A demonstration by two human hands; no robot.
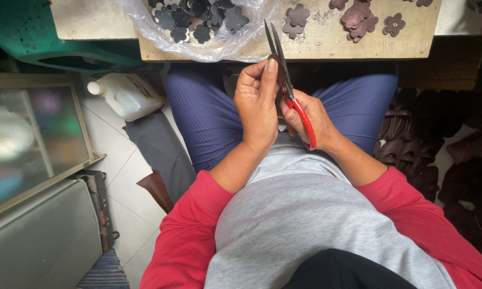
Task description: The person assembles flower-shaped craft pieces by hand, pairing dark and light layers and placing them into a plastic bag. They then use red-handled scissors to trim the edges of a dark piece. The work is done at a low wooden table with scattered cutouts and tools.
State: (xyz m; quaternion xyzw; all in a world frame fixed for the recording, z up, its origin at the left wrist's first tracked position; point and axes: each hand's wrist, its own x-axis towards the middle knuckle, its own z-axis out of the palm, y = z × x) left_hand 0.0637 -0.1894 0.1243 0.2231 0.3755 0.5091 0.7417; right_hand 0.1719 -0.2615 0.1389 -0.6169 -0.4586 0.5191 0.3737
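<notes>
At nine o'clock a white jug (124, 94) lies on the floor. At centre, the left hand (258, 104) pinches a small dark piece, fingers narrow; the right hand (309, 119) grips red-handled scissors (289, 88), blades towards twelve o'clock, below the worktop (326, 45).

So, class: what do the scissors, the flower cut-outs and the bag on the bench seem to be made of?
Scissors: dark metal blades, dull; glossy red handles, probably plastic.
Flower cut-outs: flat, matte brown pieces, likely leather or a leather-like sheet.
Bag: thin clear plastic, crinkled and shiny.
Bench: bare, worn wood.
</notes>
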